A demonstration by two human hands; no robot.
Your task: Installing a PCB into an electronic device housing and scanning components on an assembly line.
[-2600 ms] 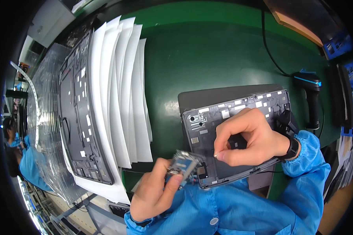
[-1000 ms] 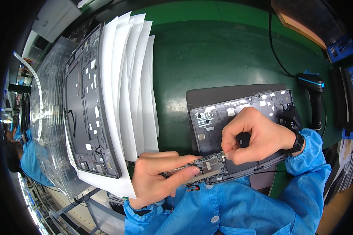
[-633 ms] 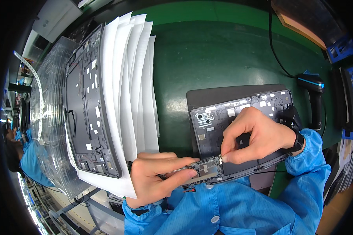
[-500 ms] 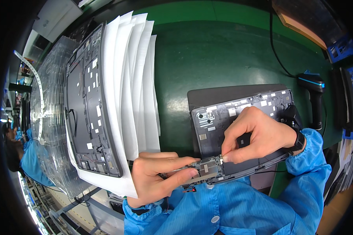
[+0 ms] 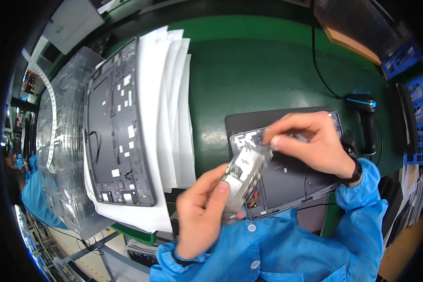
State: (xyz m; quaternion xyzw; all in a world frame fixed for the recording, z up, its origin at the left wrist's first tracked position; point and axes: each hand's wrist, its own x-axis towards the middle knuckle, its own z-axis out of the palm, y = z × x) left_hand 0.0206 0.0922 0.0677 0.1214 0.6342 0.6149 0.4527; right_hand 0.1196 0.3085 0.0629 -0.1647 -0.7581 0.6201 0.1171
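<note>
Silver-grey rectangular circuit board pinched in our left hand, our right hand narrowed near its end, grip unclear

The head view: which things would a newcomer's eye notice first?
Probably the shiny, blurred circuit board, gripped in the left hand, with the right hand by its far end. Below them lies an open dark casing; at left, a similar casing rests on white sheets. At right, a black scanner shows a blue stripe.
</note>
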